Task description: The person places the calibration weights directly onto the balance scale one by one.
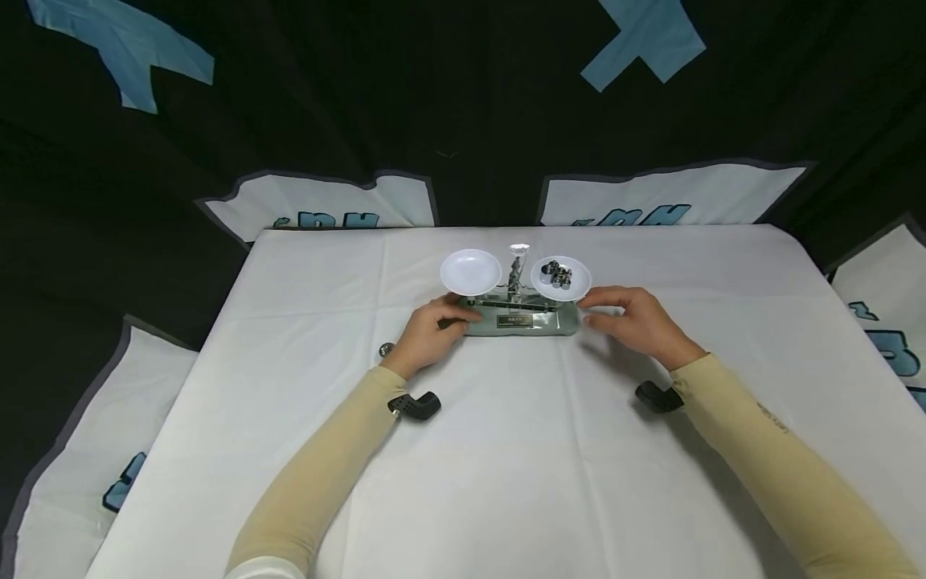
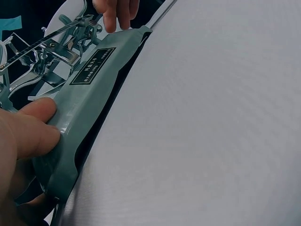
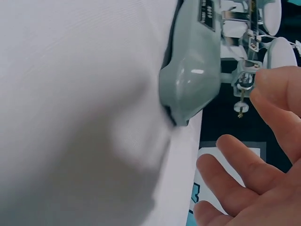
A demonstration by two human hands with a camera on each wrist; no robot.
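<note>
A grey-green balance scale [image 1: 517, 322] with a dark label plate stands near the table's far edge. Its left white pan [image 1: 471, 272] is bare; the right white pan [image 1: 579, 281] bears several small shiny metal pieces [image 1: 557, 274]. My left hand [image 1: 427, 334] grips the base's left end, two fingertips [image 2: 49, 136] pressing its top face and other fingers below, partly hidden. At the opposite end is my right hand [image 1: 637, 322], thumb and forefinger close together at the metal beam end [image 3: 244, 81], by a small adjusting nut [image 3: 241, 108]. Its other fingers are spread and relaxed.
One round shiny metal piece [image 1: 387, 350] lies on the white-covered table [image 1: 499, 482], beside my left wrist. Black wrist cameras [image 1: 418, 406] hang below both sleeves. A dark curtain [image 1: 405, 96] with blue tape hangs behind the table.
</note>
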